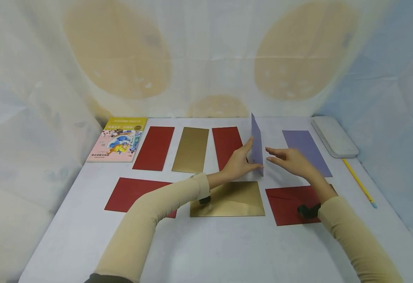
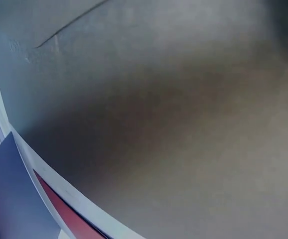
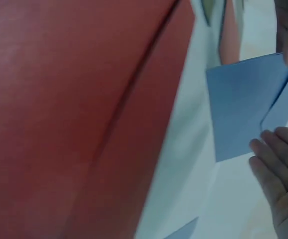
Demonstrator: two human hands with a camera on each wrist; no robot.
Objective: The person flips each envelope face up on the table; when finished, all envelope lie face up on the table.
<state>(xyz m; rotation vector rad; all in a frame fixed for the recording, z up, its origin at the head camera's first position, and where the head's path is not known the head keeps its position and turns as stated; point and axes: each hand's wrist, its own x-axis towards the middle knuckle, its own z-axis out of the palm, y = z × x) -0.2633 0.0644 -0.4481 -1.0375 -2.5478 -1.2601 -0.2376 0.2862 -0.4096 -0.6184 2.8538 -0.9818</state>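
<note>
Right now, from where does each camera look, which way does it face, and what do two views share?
Head: on the head, facing forward and down at the table; left hand, right hand and sleeves show.
Left wrist: on that wrist, facing a gold envelope closely; no hand shows clearly.
Right wrist: on that wrist, facing a red envelope; fingers of both hands show.
Head and right wrist share the left hand pinching a purple envelope.

Eight envelopes (image 1: 257, 143); one book (image 1: 117, 142), case (image 1: 335, 136), pencil (image 1: 359, 182)
</note>
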